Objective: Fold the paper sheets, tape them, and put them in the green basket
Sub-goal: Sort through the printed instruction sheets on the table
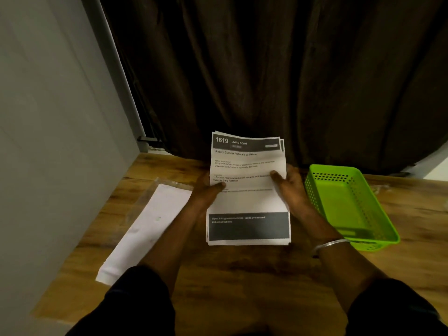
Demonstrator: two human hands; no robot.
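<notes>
Wood-grain brown tabletop (242, 287) runs back to a dark brown pleated curtain (266, 69), grey wall (48, 117) to its left. Left hand (206, 190) and right hand (293, 190) each pinch a side edge of the printed white paper sheets (247, 202), thumbs on top. Left of the sheets lies a folded white paper (145, 226); right, an empty green perforated plastic basket (349, 204).

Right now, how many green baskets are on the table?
1. The green basket sits on the wooden table, just beside the right hand holding the printed sheets. It looks empty. None other shows.
</notes>
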